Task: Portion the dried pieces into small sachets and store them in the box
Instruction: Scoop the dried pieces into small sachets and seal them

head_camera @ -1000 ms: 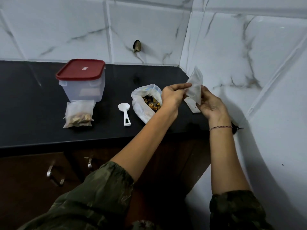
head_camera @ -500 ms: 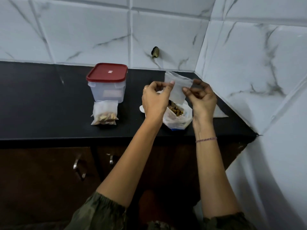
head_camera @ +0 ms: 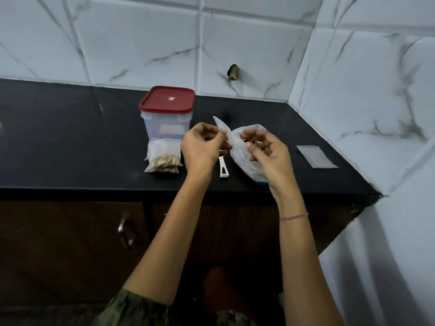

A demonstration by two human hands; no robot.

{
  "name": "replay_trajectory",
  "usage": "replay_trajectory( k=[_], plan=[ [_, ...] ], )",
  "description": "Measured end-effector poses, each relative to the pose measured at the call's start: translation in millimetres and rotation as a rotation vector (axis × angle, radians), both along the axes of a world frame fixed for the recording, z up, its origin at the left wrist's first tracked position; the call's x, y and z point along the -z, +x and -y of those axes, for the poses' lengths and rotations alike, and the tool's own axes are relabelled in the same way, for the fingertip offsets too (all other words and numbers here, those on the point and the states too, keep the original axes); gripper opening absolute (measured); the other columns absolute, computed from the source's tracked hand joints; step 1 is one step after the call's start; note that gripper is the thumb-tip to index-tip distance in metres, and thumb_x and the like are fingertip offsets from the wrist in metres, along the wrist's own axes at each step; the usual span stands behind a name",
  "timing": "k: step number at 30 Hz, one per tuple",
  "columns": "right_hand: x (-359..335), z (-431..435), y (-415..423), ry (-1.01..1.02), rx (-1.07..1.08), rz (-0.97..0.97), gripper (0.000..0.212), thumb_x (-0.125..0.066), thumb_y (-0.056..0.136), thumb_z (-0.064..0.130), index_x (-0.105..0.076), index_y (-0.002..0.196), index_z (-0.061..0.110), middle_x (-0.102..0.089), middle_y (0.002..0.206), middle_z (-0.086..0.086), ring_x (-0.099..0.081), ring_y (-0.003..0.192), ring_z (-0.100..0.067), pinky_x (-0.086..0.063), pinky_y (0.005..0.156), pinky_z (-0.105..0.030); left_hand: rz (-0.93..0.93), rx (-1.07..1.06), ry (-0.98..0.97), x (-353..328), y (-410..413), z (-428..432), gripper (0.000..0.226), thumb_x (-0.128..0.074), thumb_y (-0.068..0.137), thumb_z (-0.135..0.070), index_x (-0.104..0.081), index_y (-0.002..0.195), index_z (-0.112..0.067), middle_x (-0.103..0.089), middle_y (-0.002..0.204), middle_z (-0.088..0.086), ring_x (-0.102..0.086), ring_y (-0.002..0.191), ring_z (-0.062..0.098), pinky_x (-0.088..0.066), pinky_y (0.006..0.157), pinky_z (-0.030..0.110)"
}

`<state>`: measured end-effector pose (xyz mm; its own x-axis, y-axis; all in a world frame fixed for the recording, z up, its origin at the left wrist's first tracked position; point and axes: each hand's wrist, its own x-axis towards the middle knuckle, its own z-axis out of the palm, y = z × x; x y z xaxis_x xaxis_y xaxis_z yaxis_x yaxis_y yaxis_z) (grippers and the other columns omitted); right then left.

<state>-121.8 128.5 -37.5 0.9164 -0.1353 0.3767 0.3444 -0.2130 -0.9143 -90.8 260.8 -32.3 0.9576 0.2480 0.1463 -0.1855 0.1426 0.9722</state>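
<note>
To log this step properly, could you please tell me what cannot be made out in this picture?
1. Scoop bowl: head view, hidden behind the left hand.
2. Large bag contents: head view, covered by the right hand and the small sachet both hands hold.
3. Box contents: head view, frosted wall and red lid hide them.
4. Lid label: head view, too small to read.

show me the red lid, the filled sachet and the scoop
red lid (head_camera: 167,100), head view, centre of its top
filled sachet (head_camera: 163,154), head view, its middle
scoop (head_camera: 223,167), head view, its handle
</note>
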Motion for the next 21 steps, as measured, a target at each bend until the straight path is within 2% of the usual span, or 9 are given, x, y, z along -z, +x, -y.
replay_trajectory(
  k=[2,5,7,10,13,15,18,21],
  plan=[
    [-8.4,-2.4,-1.9,-0.013,0.061,0.059,0.013,-0.063,0.089,0.016,-0.064,0.102,0.016,-0.067,0.104,0.003,-0.063,0.093,-0.005,-0.052,0.075,-0.021,0.074,-0.058,0.182,0.8,-1.9,-3.5,0.014,-0.073,0.082,-0.009,-0.062,0.075,-0.015,-0.067,0.066,0.001,-0.067,0.056,0.007,-0.057,0.054,0.027],
    [-11.9,-14.6,5.4,-0.130,0.120,0.041,0.017,-0.070,0.084,0.021,-0.061,0.097,0.015,-0.068,0.098,0.003,-0.065,0.086,-0.006,-0.056,0.078,-0.028,0.158,-0.072,0.340,2.3,-6.3,-2.0,0.010,-0.074,0.081,-0.013,-0.065,0.080,-0.016,-0.066,0.067,-0.005,-0.066,0.058,0.001,-0.058,0.059,0.025],
    [-10.5,-20.3,10.7,-0.138,0.159,0.033,0.017,-0.071,0.083,0.017,-0.059,0.095,0.015,-0.068,0.095,0.001,-0.067,0.084,-0.011,-0.058,0.076,-0.032,0.206,-0.081,0.414,3.2,-8.9,0.6,0.010,-0.074,0.080,-0.016,-0.065,0.080,-0.020,-0.067,0.069,-0.007,-0.067,0.064,0.004,-0.058,0.064,0.027],
    [-8.8,-23.4,14.1,-0.152,0.203,0.071,0.020,-0.071,0.081,0.007,-0.055,0.089,0.015,-0.067,0.088,-0.002,-0.068,0.081,-0.013,-0.057,0.072,-0.025,0.237,-0.149,0.503,3.3,-10.9,2.0,0.009,-0.073,0.082,-0.019,-0.064,0.082,-0.024,-0.066,0.070,-0.010,-0.064,0.065,0.002,-0.057,0.064,0.025],
    [-4.7,-27.0,14.9,-0.310,0.322,0.161,0.017,-0.067,0.082,0.002,-0.057,0.083,0.015,-0.066,0.082,0.000,-0.065,0.074,-0.010,-0.054,0.067,-0.021,0.262,-0.225,0.641,4.8,-12.4,2.6,0.010,-0.069,0.084,-0.015,-0.066,0.092,-0.018,-0.065,0.076,-0.008,-0.063,0.068,0.008,-0.055,0.067,0.029],
    [-1.0,-28.3,13.0,-0.468,0.411,0.250,0.015,-0.061,0.083,-0.003,-0.067,0.084,0.011,-0.065,0.086,0.000,-0.061,0.075,-0.009,-0.050,0.068,-0.017,0.300,-0.274,0.727,4.8,-11.8,2.3,0.014,-0.066,0.083,-0.009,-0.065,0.096,-0.014,-0.066,0.082,-0.002,-0.062,0.074,0.012,-0.054,0.069,0.032],
    [2.4,-28.3,12.1,-0.679,0.443,0.259,0.026,-0.054,0.087,-0.002,-0.073,0.100,0.011,-0.060,0.102,-0.004,-0.053,0.092,-0.012,-0.042,0.074,-0.012,0.328,-0.328,0.796,1.7,-10.6,2.6,0.014,-0.062,0.083,-0.006,-0.065,0.096,-0.012,-0.065,0.085,0.003,-0.058,0.076,0.017,-0.047,0.065,0.029],
    [2.3,-32.1,12.0,-0.718,0.448,0.173,0.029,-0.048,0.091,0.002,-0.070,0.110,0.010,-0.055,0.114,-0.006,-0.051,0.103,-0.018,-0.047,0.083,-0.025,0.393,-0.356,0.849,0.6,-14.3,5.7,0.017,-0.060,0.082,-0.006,-0.064,0.098,-0.010,-0.063,0.085,0.005,-0.056,0.074,0.021,-0.039,0.061,0.029]
  ],
)
